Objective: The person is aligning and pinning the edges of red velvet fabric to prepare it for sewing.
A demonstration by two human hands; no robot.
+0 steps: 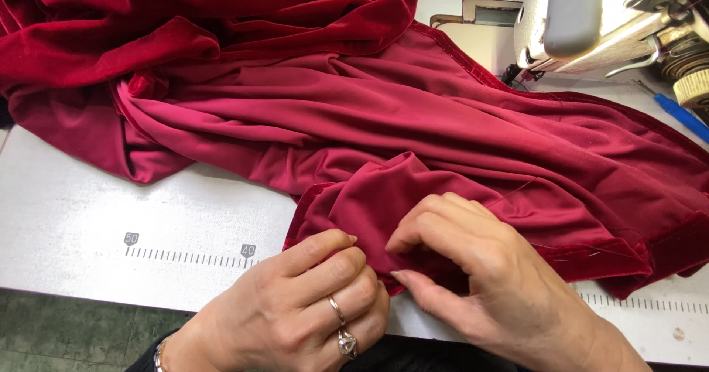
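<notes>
Seen from above, a person's two hands are working at the near edge of a white sewing table [88, 217], pinching a fold of dark red fabric [413, 121]. The left hand [310, 298], wearing two rings on one finger and a bracelet at the wrist, is curling its fingers closed around the bunched edge of the cloth. The right hand [480, 268] is lying just beside it, fingers bent and thumb pressing, gripping the same fold. The fabric is spreading across the table from the hands up to the far left, where it is piling in velvety heaps. A pale sewing machine [591, 17] is sitting at the upper right, with a blue-handled tool [683, 117] beside it.
</notes>
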